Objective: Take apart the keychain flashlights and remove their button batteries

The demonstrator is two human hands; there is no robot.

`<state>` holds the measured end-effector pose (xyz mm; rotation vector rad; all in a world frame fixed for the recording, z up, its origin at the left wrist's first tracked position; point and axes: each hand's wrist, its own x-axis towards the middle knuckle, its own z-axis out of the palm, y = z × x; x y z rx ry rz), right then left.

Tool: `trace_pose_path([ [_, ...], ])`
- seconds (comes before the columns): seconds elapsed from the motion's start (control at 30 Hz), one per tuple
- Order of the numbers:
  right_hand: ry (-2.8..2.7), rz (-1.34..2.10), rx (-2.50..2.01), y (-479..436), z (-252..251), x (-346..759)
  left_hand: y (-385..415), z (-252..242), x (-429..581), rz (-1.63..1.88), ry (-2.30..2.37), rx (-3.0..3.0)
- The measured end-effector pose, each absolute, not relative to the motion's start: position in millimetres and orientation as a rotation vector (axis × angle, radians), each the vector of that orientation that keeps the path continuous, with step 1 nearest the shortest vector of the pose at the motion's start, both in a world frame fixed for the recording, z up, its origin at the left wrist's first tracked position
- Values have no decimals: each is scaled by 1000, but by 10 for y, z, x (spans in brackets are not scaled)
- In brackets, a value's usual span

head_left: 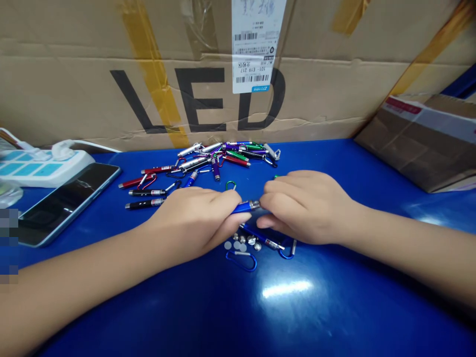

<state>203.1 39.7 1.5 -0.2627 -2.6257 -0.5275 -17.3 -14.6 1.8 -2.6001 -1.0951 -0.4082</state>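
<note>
Hands — left hand, right hand — grip slim blue metal penlight.

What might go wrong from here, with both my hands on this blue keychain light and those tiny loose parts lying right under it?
1. The small grey discs lie loose on the glossy blue table just under the left hand and right hand; a nudge may scatter them.
2. The right hand pinches only the silver tip of the blue keychain light, so it might slip and drop.
</note>
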Motion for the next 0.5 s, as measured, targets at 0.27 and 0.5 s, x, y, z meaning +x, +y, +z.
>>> trace_pose_path([
  [0.27,-2648,-506,-108,404,5,2029,-194,-27,-124,-331,-1113,-2743],
  [0.5,-2633,424,-320,294,-24,1980,-195,19,-85,-337,-1014,-2522],
])
